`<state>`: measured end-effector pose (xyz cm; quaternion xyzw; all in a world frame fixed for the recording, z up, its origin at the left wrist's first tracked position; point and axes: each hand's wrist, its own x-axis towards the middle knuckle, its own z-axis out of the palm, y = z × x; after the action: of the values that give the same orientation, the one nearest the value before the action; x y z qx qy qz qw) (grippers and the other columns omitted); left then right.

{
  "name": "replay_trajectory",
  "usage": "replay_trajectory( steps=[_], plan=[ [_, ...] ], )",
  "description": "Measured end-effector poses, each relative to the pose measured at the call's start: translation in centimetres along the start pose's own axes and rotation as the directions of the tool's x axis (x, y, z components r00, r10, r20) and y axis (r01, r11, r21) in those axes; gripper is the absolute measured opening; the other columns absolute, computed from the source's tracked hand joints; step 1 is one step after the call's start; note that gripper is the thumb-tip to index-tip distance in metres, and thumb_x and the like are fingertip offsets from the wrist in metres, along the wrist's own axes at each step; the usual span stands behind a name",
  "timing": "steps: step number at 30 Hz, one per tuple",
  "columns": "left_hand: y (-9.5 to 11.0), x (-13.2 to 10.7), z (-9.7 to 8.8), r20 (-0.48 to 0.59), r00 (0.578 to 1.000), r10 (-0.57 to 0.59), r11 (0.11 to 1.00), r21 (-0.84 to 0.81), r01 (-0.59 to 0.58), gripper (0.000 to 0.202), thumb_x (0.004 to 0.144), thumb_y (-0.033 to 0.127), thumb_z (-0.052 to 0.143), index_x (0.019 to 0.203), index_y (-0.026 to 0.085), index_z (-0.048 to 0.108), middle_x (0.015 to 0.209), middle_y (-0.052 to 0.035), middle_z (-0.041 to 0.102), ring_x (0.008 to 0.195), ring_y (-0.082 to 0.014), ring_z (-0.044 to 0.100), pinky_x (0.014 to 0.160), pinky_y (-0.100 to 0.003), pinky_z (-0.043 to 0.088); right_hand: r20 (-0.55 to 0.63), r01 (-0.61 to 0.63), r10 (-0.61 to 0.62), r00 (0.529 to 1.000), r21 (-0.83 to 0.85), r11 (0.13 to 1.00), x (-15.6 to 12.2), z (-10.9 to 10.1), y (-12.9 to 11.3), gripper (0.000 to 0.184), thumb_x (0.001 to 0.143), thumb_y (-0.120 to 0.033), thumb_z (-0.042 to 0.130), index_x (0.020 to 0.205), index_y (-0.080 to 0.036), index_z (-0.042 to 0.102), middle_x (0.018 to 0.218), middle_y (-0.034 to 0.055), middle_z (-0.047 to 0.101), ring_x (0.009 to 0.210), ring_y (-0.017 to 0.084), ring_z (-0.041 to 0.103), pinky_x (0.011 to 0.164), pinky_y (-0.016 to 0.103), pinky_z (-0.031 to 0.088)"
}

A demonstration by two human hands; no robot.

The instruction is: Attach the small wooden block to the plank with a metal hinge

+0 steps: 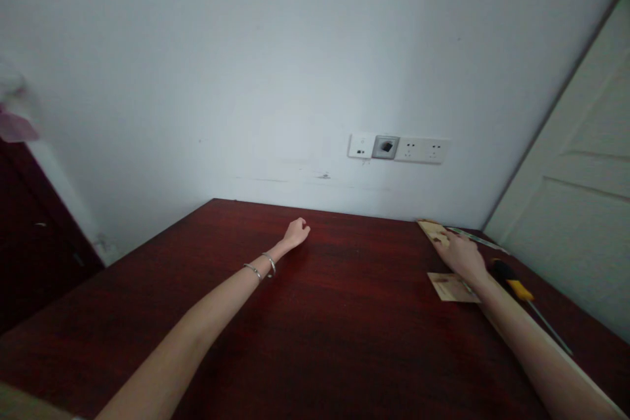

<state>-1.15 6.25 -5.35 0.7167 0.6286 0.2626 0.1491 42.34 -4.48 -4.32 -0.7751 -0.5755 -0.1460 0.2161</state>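
Note:
My left hand [296, 233] rests above the dark red table [315, 315] near its back edge, fingers curled into a loose fist, with nothing visible in it. Two silver bangles circle that wrist. At the back right, my right hand [461, 254] has its fingers on a tan flat piece [431, 230] with brown marks, apparently pinching its side. A smaller tan rectangle [447, 287] lies just in front, partly under the right wrist. Beside the right forearm is a screwdriver with a black and yellow handle [519, 290] and a long metal shaft [548, 326].
Behind the table stands a white wall with a row of sockets [422, 150] and a grey outlet [385, 147]. A pale thin strip [480, 238] lies by the back right corner. A white panelled door [585, 203] borders the right side. Dark red furniture [39, 230] stands at far left.

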Motion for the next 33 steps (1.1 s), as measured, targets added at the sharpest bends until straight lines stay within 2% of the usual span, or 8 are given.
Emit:
replay_trajectory(
  steps=[2,7,9,12,17,24,33],
  plan=[
    [-0.9,-0.6,0.3,-0.008,0.998,0.057,0.996,0.070,-0.057,0.028,0.089,0.020,0.048,0.113,0.011,0.059,0.114,-0.0137,0.062,0.108,-0.0218,0.056,0.094,-0.030,0.041,0.029,0.109,-0.110,0.994,0.025,0.994,-0.4,0.8,-4.2,0.045,0.086,-0.030,0.047,0.123,-0.006,0.059,0.111,0.0220,0.064,0.106,0.031,0.060,0.092,0.039,0.043],
    [-1.7,-2.5,1.3,0.044,0.973,0.228,0.946,0.229,-0.232,0.032,0.091,0.026,0.046,0.116,0.011,0.056,0.119,-0.0154,0.056,0.115,-0.0260,0.049,0.098,-0.035,0.038,0.178,0.228,-0.250,0.952,0.138,0.964,-3.2,2.8,-13.5,0.047,0.089,-0.031,0.047,0.129,-0.009,0.053,0.119,0.0211,0.059,0.110,0.029,0.057,0.091,0.037,0.043],
    [-1.7,-3.0,1.5,0.069,0.958,0.277,0.920,0.270,-0.285,0.033,0.092,0.027,0.045,0.117,0.010,0.055,0.119,-0.0154,0.056,0.115,-0.0260,0.048,0.099,-0.036,0.037,0.240,0.240,-0.273,0.931,0.160,0.958,-4.4,3.6,-16.1,0.049,0.090,-0.033,0.046,0.132,-0.009,0.050,0.124,0.0210,0.056,0.113,0.029,0.055,0.092,0.037,0.042],
    [-1.7,-3.3,1.5,0.084,0.946,0.312,0.891,0.319,-0.322,0.035,0.093,0.027,0.040,0.118,0.008,0.055,0.118,-0.0163,0.055,0.113,-0.0265,0.048,0.098,-0.037,0.037,0.266,0.241,-0.276,0.924,0.157,0.958,-5.7,4.6,-18.5,0.049,0.091,-0.035,0.044,0.133,-0.010,0.049,0.128,0.0206,0.054,0.115,0.031,0.053,0.092,0.040,0.041],
    [-1.8,-3.3,1.6,0.082,0.937,0.341,0.861,0.372,-0.346,0.036,0.094,0.026,0.037,0.119,0.007,0.055,0.116,-0.0163,0.056,0.110,-0.0270,0.048,0.097,-0.037,0.038,0.264,0.229,-0.260,0.929,0.140,0.963,-6.4,5.4,-19.5,0.047,0.093,-0.036,0.039,0.130,-0.011,0.053,0.133,0.0195,0.051,0.122,0.033,0.046,0.098,0.045,0.036],
    [-2.1,-3.3,2.1,0.078,0.924,0.375,0.832,0.410,-0.372,0.036,0.094,0.024,0.037,0.119,0.007,0.056,0.115,-0.0168,0.056,0.109,-0.0272,0.049,0.096,-0.038,0.038,0.251,0.239,-0.270,0.930,0.144,0.960,-6.6,5.3,-19.2,0.046,0.093,-0.034,0.036,0.127,-0.011,0.056,0.136,0.0158,0.052,0.126,0.031,0.044,0.102,0.043,0.034],
    [-2.7,-2.7,2.7,0.054,0.926,0.374,0.849,0.384,-0.365,0.037,0.093,0.023,0.038,0.121,0.008,0.056,0.119,-0.0164,0.057,0.113,-0.0265,0.049,0.098,-0.036,0.038,0.244,0.261,-0.289,0.926,0.140,0.955,-6.7,5.5,-19.0,0.043,0.092,-0.030,0.036,0.125,-0.012,0.058,0.136,0.0139,0.053,0.129,0.029,0.043,0.104,0.039,0.034]
  ],
)
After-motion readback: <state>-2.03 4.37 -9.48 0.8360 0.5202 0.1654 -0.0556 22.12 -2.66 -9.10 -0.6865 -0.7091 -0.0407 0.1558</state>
